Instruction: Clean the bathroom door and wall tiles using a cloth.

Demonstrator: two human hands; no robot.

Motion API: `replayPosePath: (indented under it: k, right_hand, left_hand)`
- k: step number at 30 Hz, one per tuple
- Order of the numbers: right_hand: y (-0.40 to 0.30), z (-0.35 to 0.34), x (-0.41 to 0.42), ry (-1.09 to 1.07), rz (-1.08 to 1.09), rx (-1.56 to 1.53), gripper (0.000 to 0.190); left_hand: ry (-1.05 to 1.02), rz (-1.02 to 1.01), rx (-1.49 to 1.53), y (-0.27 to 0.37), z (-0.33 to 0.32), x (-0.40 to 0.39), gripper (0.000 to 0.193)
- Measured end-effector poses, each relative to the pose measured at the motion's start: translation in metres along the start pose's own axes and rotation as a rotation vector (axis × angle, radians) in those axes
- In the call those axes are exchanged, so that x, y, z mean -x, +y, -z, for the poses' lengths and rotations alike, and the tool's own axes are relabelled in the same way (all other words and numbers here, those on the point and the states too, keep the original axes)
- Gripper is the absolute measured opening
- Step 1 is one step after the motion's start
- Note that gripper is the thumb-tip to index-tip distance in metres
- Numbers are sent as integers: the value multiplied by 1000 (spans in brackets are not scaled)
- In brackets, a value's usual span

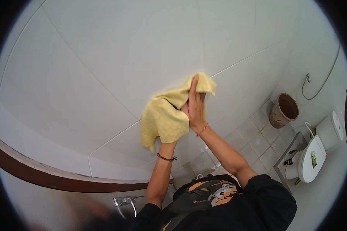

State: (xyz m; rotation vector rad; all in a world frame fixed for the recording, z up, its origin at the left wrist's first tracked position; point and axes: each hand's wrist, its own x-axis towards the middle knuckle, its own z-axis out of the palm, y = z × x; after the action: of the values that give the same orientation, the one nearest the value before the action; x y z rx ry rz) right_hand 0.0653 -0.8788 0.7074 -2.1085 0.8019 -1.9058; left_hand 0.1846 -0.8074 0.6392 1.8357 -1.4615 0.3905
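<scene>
A yellow cloth (pixel 170 117) lies bunched against the white tiled wall (pixel 124 66) in front of me. My right hand (pixel 195 106), with a red-and-white string on its wrist, rests on the cloth near its upper right end, fingers pointing up. The left forearm, wearing a dark beaded bracelet (pixel 166 157), runs up beneath the hanging cloth. Most of my left hand (pixel 185 110) is covered by the cloth; only a small part shows beside the right palm. Whether its fingers grip the cloth is hidden.
At the right stand a brown bucket (pixel 274 115) and a white toilet (pixel 308 170) with a tube (pixel 313 159) on its lid. A grey ledge (pixel 297 141) is beside the toilet, and a hose (pixel 332 69) hangs on the wall. A metal door latch (pixel 124 201) shows at lower left.
</scene>
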Motion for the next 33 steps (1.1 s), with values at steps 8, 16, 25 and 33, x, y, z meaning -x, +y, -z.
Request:
replayPosePath:
  k: [8, 16, 25, 33]
  right_hand:
    - [46, -20, 6, 28, 172, 124, 82]
    - [136, 12, 116, -410, -61, 132, 85]
    - [158, 61, -25, -159, -25, -83, 77]
    - [203, 84, -1, -340, 67, -310, 68]
  left_hand:
    - [179, -268, -33, 34, -12, -7, 54]
    - [189, -221, -22, 122, -47, 14, 47]
    - [192, -163, -68, 176, -66, -83, 39]
    - [140, -219, -105, 197, -103, -59, 32]
